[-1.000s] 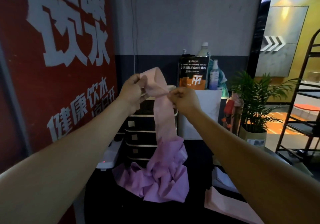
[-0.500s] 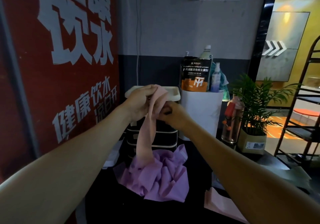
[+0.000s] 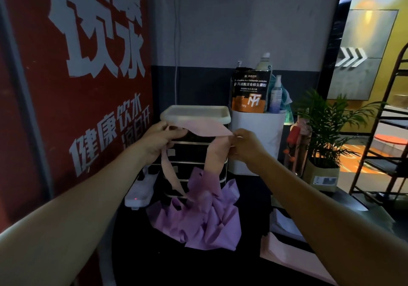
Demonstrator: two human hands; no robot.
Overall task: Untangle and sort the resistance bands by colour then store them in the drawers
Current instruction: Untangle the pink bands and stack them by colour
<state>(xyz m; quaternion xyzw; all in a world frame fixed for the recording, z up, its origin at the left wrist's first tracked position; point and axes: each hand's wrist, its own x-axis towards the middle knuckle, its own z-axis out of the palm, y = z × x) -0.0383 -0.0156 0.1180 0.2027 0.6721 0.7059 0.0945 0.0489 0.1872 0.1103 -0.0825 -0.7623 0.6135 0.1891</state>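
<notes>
A pale pink resistance band [image 3: 207, 128] is stretched flat between my two hands in front of the drawer unit [image 3: 194, 151], a dark stack of drawers with a white top. My left hand [image 3: 162, 138] grips the band's left end and my right hand [image 3: 245, 145] pinches its right end. Two pink strands hang down from my hands into a crumpled heap of purple band [image 3: 198, 217] lying on the dark table at the foot of the drawers. Another pink band [image 3: 284, 254] lies flat on the table at the lower right.
A white power strip [image 3: 141, 191] lies left of the drawers by the red wall. Right of the drawers stands a white box [image 3: 256, 142] with a supplement pouch and bottles on top. Further right stand a potted plant [image 3: 324, 131] and a metal rack [image 3: 388, 131].
My hands came down from chest height and moved apart, spreading the pink band sideways in front of the drawers. The band was bunched between them half a second ago.
</notes>
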